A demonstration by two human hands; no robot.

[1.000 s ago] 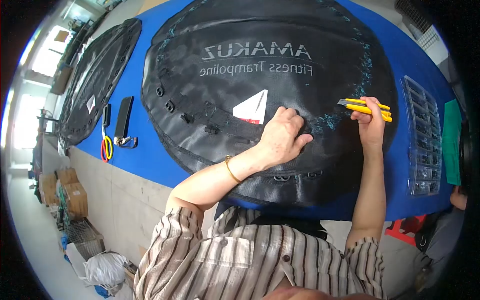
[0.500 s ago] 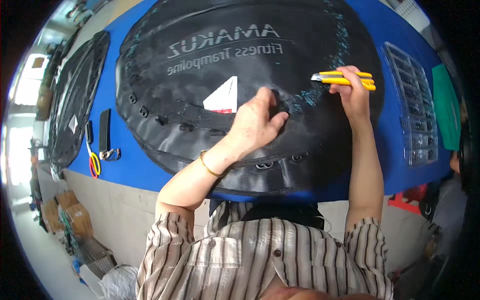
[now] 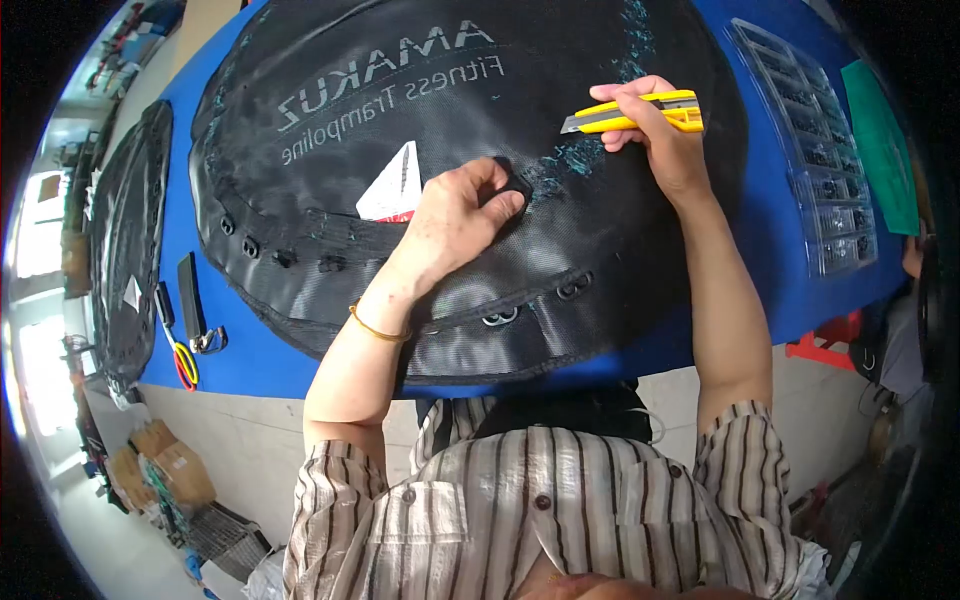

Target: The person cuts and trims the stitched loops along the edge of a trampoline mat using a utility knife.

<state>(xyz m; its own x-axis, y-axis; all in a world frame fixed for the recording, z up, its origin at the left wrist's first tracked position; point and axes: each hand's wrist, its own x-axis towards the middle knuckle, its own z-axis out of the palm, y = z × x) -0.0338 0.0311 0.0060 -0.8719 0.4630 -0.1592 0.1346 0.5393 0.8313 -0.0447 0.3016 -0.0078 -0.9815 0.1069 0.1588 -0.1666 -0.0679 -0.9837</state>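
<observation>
A round black trampoline mat [image 3: 440, 120] with mirrored lettering lies on the blue table. Pinched on a fold of its edge band, my left hand [image 3: 455, 215] sits near the middle, just right of a white and red label [image 3: 393, 188]. My right hand [image 3: 655, 135] is wrapped around a yellow utility knife [image 3: 690, 110]. Its blade is out and points left, above the mat and apart from my left hand. Blue-green thread bits [image 3: 578, 157] lie scattered between the left hand and the blade. Black plastic rings [image 3: 500, 317] sit along the mat's near edge.
Scissors [image 3: 184, 362] and a black strip [image 3: 190, 295] lie on the table [image 3: 240, 370] at left. Another black mat [image 3: 125, 240] is farther left. At right stand a clear compartment box [image 3: 805, 150] and a green item [image 3: 880, 150]. A red stool [image 3: 825, 340] is below the table edge.
The view has shifted, so the mat and table appear turned and moved left. The knife blade now appears closer to my left hand, which still pinches the band.
</observation>
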